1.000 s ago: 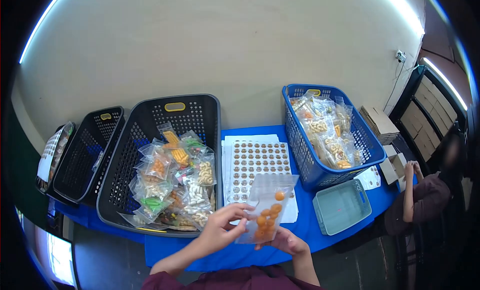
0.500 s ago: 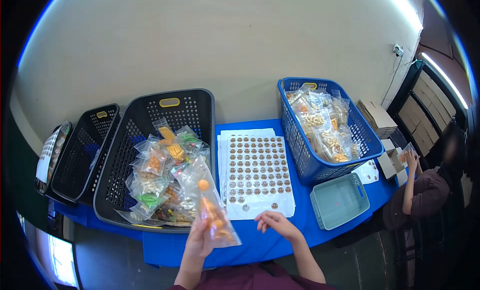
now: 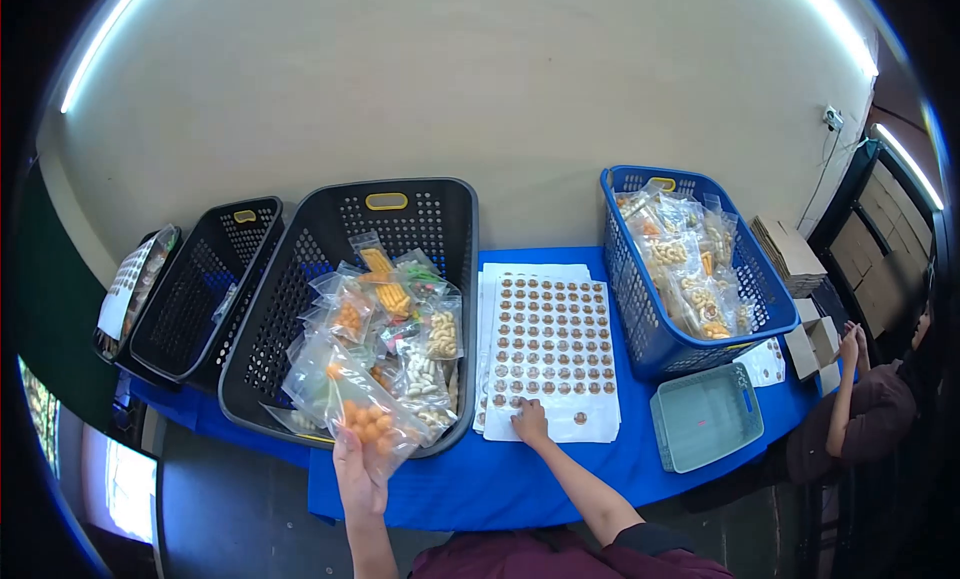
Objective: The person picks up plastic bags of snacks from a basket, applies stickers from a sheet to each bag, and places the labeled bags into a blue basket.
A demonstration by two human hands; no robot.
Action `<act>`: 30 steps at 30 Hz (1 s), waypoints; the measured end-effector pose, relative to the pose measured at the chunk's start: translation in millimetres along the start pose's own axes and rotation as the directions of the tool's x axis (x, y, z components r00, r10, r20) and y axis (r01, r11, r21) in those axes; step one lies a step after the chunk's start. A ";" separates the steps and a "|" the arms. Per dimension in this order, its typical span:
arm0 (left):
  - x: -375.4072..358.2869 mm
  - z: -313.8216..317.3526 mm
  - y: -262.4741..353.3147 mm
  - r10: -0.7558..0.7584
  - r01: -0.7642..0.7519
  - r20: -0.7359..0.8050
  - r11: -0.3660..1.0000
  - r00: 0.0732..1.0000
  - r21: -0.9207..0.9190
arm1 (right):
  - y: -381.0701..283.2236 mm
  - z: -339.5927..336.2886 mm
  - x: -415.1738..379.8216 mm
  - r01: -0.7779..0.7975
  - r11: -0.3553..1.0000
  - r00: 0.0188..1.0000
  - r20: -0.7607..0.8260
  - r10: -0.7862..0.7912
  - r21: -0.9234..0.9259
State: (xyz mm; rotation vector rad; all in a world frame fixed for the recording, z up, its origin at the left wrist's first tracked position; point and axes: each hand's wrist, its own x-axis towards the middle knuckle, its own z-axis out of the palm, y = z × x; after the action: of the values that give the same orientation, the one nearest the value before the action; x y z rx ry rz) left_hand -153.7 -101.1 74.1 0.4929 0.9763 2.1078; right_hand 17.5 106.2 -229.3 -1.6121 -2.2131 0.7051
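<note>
My left hand (image 3: 358, 471) grips the lower edge of a clear plastic bag (image 3: 372, 424) of round orange snacks, held over the front of the large black basket (image 3: 232, 364). Bent and close together, the fingers of my right hand (image 3: 531, 422) touch the lower left of a white sheet of round brown stickers (image 3: 560, 432). What those fingertips pinch is too small and covered to make out. A lone sticker (image 3: 580, 417) shows right of the hand. Several snack bags (image 3: 392, 297) fill the black basket beyond the held bag.
A blue basket (image 3: 668, 351) full of snack bags stands to the right, behind a grey-green tray (image 3: 700, 459). Another black basket (image 3: 160, 354) is at left. Cardboard boxes (image 3: 815, 344) and a co-worker (image 3: 870, 409) are at far right. A blue cloth (image 3: 440, 494) covers the table.
My right hand has moved forward onto the sticker sheet. My left hand has shifted left, and the bag now leans over the black basket. The whole view has swung slightly left.
</note>
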 end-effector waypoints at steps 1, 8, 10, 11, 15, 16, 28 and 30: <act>-1.9 -5.2 -2.6 -0.011 0.012 -0.004 0.998 1.000 0.063 | -2.3 0.1 0.9 -0.058 0.998 0.998 0.010 0.058 0.005; -2.2 -14.3 -9.9 -0.009 0.008 0.004 0.998 1.000 0.058 | -15.3 1.7 2.0 -0.151 0.989 0.988 -0.031 0.150 -0.010; -2.0 -15.1 -11.3 -0.012 0.011 0.008 0.997 1.000 0.078 | -15.5 3.2 6.1 -0.190 0.982 0.982 -0.017 0.189 -0.007; -2.5 -14.4 -10.7 -0.015 0.013 0.013 0.996 1.000 0.091 | -15.5 3.7 7.2 -0.210 0.978 0.978 -0.010 0.210 -0.006; -2.7 -12.3 -7.9 -0.021 0.016 0.049 0.995 0.999 0.098 | -22.0 -1.8 -2.4 -0.157 0.988 0.986 -0.057 0.157 0.001; -2.8 -11.9 -8.1 -0.017 0.013 0.043 0.996 0.999 0.093 | -21.0 -0.8 -8.0 -0.111 0.994 0.990 -0.087 0.111 0.001; -6.2 -6.7 -8.2 0.018 -0.020 0.022 0.994 1.000 0.110 | 23.8 -10.7 -14.9 0.128 0.911 0.967 -0.253 -0.026 0.392; -7.1 -4.1 -9.0 0.029 -0.028 -0.007 0.994 1.000 0.106 | 32.3 -16.6 -17.8 0.046 0.782 0.963 -0.235 0.130 0.622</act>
State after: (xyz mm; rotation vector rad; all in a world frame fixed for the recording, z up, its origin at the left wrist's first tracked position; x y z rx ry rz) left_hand -147.4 -104.6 64.3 0.5543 1.0960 2.0924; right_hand 57.4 100.6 -232.9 -1.3094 -1.5163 1.0312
